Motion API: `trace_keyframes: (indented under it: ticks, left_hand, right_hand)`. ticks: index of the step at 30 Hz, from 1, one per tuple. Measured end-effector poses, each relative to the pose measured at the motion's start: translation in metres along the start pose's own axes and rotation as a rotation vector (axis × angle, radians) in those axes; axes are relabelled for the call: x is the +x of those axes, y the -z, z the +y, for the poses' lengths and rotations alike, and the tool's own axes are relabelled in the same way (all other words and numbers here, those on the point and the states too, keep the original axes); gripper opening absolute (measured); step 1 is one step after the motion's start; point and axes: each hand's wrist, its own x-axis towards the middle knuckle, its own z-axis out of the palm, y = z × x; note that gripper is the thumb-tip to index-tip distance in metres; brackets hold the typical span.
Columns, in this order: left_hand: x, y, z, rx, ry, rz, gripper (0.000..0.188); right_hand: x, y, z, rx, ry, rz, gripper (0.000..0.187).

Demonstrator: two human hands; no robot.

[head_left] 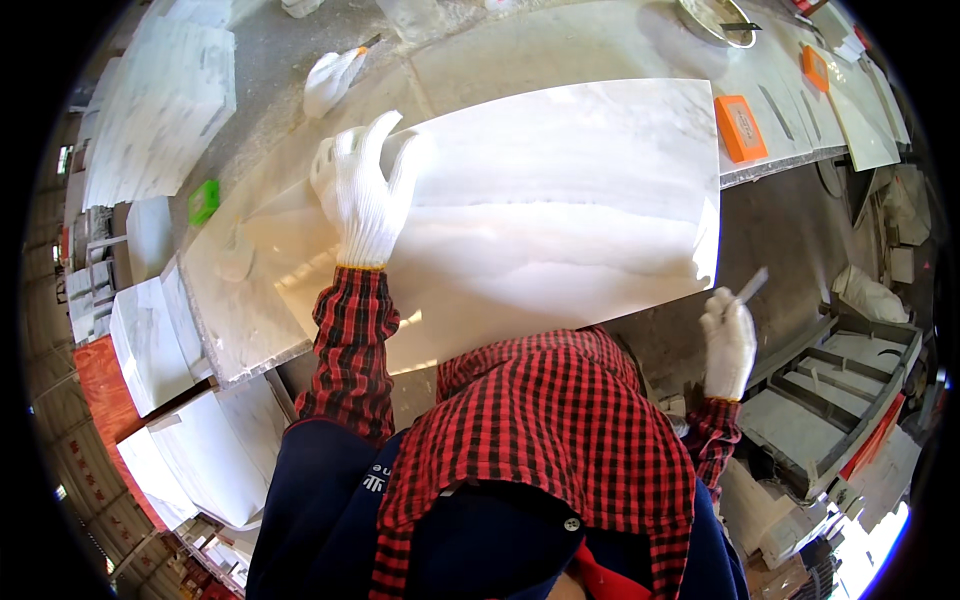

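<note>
A white marble slab with faint grey veins lies flat on the worktable in front of me. My left hand, in a white knitted glove, is over the slab's left end, thumb and fingers spread; it holds nothing visible. Off the slab's near right corner, my right hand, also gloved, is closed around a thin, flat, pale blade-like tool. Most of that tool's grip is hidden by my fingers. The tool points up and away from me, apart from the slab.
Past the left hand lies a white glove-like bundle with an orange bit. Orange blocks lie right of the slab, a green block at left. A round metal bowl sits far right. Stacked slabs stand left; a metal-framed rack stands right.
</note>
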Motion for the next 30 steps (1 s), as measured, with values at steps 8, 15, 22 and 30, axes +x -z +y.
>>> trace_keyframes:
  ticks: [8,15,22,30]
  left_hand:
    - [0.000,0.004,0.055,-0.066,-0.124,-0.404,0.106]
    - [0.013,-0.008,0.084,-0.028,-0.124,-0.473,0.108]
    - [0.038,-0.027,0.060,-0.199,-0.123,-0.148,0.028]
    - [0.031,-0.035,0.062,-0.250,-0.132,-0.029,0.028]
  right_hand:
    - [0.092,-0.068,-0.093,-0.099,0.250,-0.083,0.035]
    - [0.153,-0.106,-0.130,-0.181,0.272,-0.266,0.040]
    - [0.162,-0.101,-0.127,0.093,0.291,-0.123,0.039]
    - [0.149,-0.097,-0.162,-0.381,0.491,-0.109,0.033]
